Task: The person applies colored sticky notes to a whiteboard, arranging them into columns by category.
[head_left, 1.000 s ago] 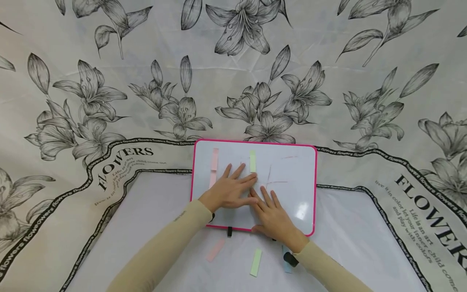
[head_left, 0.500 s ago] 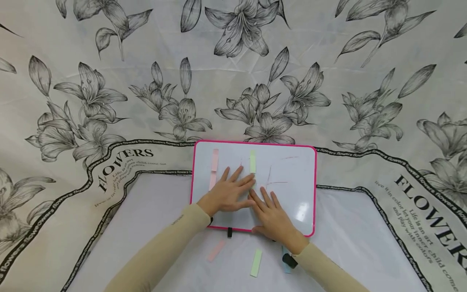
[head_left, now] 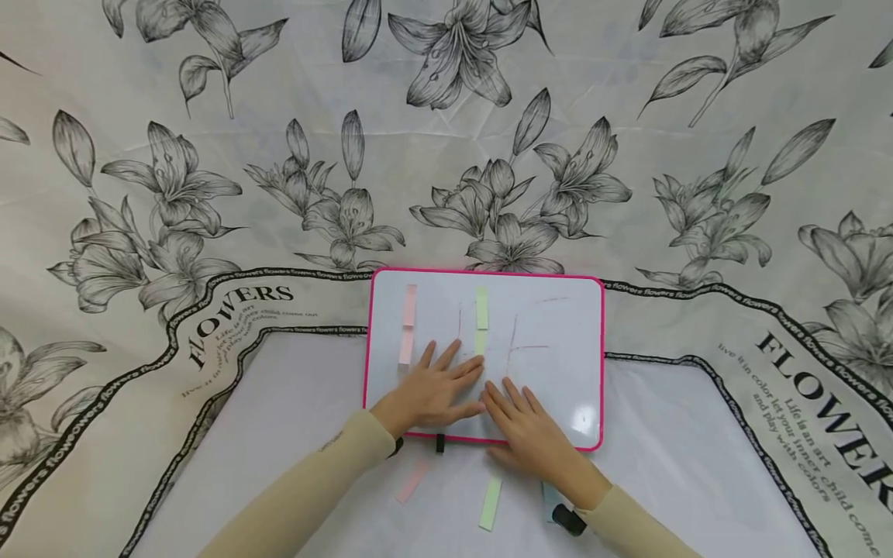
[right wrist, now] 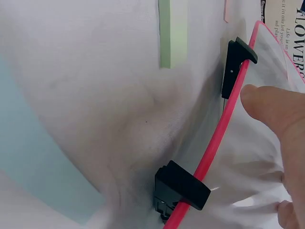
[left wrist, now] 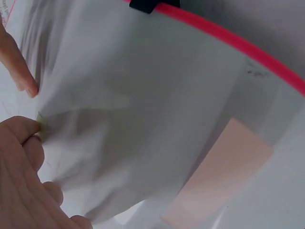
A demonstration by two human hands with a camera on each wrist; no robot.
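Observation:
My left hand (head_left: 432, 395) lies on the whiteboard (head_left: 558, 403) with fingers spread. One fingertip is right at the lower end of the lower green strip (head_left: 480, 342); in the left wrist view only a sliver of green shows by the fingers (left wrist: 19, 176). Directly above is the upper green strip (head_left: 482, 308), in line with it. My right hand (head_left: 540, 442) rests on the board's lower part, fingers extended, pointing toward the left thumb. Its thumb (right wrist: 274, 107) is beside the pink-red frame. Two pink strips (head_left: 409, 306) form a line at the board's left.
On the white cloth in front of the board lie a loose pink strip (head_left: 415, 480), a green strip (head_left: 491, 504) and a partly hidden blue strip (right wrist: 43, 157). Black clips (right wrist: 183, 186) grip the board's near edge. Faint red lines (head_left: 512, 341) mark the board. A floral cloth hangs behind.
Both hands have slid toward the near edge of the board. More of the lower green strip, the lower pink strip and a red line has come into view.

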